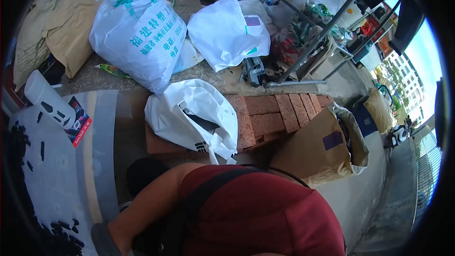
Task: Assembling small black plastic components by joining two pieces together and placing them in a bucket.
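My left arm runs from my red-shirted shoulder down to the lower left. My left hand [103, 240] looks grey, as if gloved, and lies at the frame's bottom edge beside a white sheet [52, 175] strewn with small black pieces. Whether it grips anything I cannot tell. My right hand is out of view. A dark round shape [146, 175] sits just above my arm. In front of me an open white plastic bag [189, 114] rests on a low stack of red bricks [275, 114].
A large white printed sack [137, 33], a second white sack [225, 31] and brown paper sacks [68, 23] lie on a stone ledge. An open brown sack [317, 149] stands to the right. A white bottle [45, 97] and a small red packet [79, 122] lie left. Metal pipes [303, 59] slant at right.
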`<state>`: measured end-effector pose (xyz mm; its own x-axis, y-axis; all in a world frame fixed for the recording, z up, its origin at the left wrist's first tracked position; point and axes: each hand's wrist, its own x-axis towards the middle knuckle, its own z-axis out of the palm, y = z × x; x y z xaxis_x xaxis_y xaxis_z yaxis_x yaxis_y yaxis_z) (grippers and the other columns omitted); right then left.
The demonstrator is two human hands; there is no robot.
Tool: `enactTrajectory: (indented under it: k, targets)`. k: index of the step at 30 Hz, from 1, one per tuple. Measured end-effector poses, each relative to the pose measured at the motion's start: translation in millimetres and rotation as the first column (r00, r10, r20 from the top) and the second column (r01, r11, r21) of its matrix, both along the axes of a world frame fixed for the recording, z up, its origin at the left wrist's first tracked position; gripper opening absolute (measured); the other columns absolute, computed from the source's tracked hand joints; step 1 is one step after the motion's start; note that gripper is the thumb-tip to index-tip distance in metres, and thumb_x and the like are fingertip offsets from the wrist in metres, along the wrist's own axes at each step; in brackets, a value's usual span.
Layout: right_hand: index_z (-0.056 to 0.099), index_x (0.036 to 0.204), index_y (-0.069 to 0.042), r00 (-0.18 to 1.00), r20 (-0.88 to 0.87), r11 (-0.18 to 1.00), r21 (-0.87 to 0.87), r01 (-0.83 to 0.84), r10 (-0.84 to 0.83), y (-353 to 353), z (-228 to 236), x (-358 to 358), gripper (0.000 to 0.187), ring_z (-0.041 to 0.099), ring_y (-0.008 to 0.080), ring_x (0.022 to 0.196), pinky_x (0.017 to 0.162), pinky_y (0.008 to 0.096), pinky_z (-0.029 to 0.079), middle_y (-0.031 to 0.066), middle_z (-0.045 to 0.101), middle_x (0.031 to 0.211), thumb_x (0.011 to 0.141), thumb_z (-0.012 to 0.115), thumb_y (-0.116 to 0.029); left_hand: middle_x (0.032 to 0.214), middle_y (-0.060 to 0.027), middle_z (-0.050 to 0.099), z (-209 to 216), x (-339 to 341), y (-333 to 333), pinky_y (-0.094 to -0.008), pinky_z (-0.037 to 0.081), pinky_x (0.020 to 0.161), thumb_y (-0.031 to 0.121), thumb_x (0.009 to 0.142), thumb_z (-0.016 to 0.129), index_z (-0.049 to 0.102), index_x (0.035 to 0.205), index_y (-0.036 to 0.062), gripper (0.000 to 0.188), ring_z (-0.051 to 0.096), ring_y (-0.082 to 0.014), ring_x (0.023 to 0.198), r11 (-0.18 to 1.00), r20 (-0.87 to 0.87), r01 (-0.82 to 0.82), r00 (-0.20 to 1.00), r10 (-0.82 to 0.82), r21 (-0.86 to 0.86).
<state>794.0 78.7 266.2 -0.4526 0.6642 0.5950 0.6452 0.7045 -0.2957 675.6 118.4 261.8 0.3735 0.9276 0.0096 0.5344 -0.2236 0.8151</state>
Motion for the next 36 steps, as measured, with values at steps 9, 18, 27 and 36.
enactTrajectory:
  k: [9,18,27,36]
  targets:
    - [0.066,0.067,-0.009,0.998,-0.055,1.000,0.017,0.004,-0.003,-130,76,-105,0.025,0.053,0.0263,0.057,0.055,0.0410,0.042,0.0107,0.060,0.064,0.082,0.054,-0.025,0.115,-0.0253,0.048,1,-231,-84,-0.0410,0.046,0.079,0.038,0.081,0.053,0.043,0.120,0.0022,0.054,0.053,-0.0310,0.096,0.918,0.313,-0.012,0.938,0.147,-0.396]
    - [0.063,0.068,-0.011,0.994,0.018,0.986,0.121,-0.113,0.112,-201,90,-176,0.026,0.055,0.0330,0.059,0.051,0.0473,0.040,0.0117,0.060,0.066,0.080,0.049,-0.030,0.097,-0.0172,0.054,70,-255,-190,-0.0327,0.048,0.065,0.033,0.085,0.049,0.049,0.109,-0.0021,0.043,0.054,-0.0226,0.077,0.591,0.004,0.420,0.813,-0.582,0.689]
    - [0.060,0.088,-0.008,0.994,-0.042,0.994,-0.049,0.099,-0.101,-119,59,-241,0.017,0.057,0.0296,0.082,0.071,0.0378,0.046,0.0115,0.060,0.088,0.078,0.056,-0.021,0.065,-0.0084,0.049,63,-353,-112,-0.0309,0.036,0.056,0.034,0.091,0.038,0.055,0.078,0.0011,0.039,0.047,-0.0158,0.059,0.973,-0.041,-0.040,0.998,0.051,0.229]
    - [0.057,0.089,-0.001,0.982,0.166,0.958,-0.255,0.135,-0.094,13,47,-447,0.024,0.055,0.0337,0.078,0.070,0.0411,0.043,0.0170,0.058,0.083,0.079,0.053,-0.022,0.051,-0.0008,0.047,-5,-629,-87,-0.0249,0.035,0.041,0.029,0.091,0.044,0.053,0.067,0.0043,0.035,0.045,-0.0100,0.045,0.927,0.097,-0.376,0.923,0.373,0.016]
